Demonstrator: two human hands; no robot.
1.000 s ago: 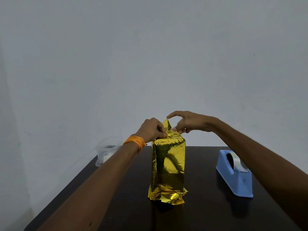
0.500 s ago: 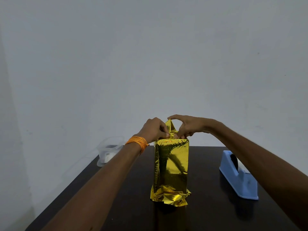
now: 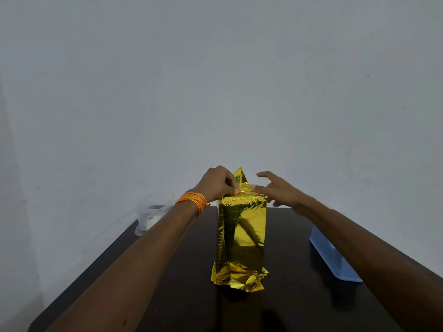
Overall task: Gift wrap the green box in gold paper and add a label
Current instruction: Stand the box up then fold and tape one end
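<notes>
Upright at the middle of the bench [image 3: 167, 295], the gold-wrapped box [image 3: 242, 233] has its top flap [image 3: 241, 177] pinched in the left grip [image 3: 217, 184], probably to keep the fold taut, while the right grip [image 3: 280, 192], fingers spread and holding nothing, touches the paper to flatten it.

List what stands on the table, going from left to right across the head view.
clear plastic container → gold-wrapped box → blue tape dispenser, partly hidden behind the right forearm. The hands overlap the top of the box, so they are left out of the order.
</notes>
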